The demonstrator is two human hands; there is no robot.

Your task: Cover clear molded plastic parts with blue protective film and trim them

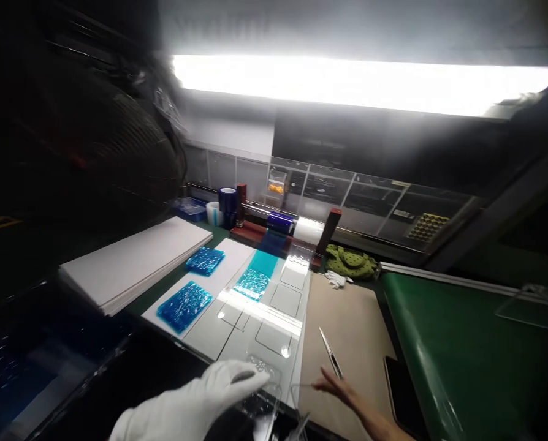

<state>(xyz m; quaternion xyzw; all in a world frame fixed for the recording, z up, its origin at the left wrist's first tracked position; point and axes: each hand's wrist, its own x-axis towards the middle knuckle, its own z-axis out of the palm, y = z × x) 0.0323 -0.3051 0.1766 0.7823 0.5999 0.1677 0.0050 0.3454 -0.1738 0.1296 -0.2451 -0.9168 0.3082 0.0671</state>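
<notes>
My left hand [200, 398], in a white glove, pinches a clear thin piece [274, 404] near the bottom middle. My bare right hand [352, 404] is to its right, fingertips together at the edge of a second clear piece [294, 401]. The two pieces are close together, and their outlines are faint. Beyond the hands lies a glossy clear sheet with dark square outlines [278, 334]. Textured blue squares [184, 306] rest on white paper to the left. A slim metal knife [331, 352] lies on brown board [347, 315] just past my right hand.
A white paper stack [136, 260] stands at left. Behind are a red-ended roller stand [251, 234] with blue and white film rolls, tape rolls [228, 201] and a green spotted cloth [350, 262]. A dark phone-like slab [405, 395] lies right, beside a green mat [476, 349].
</notes>
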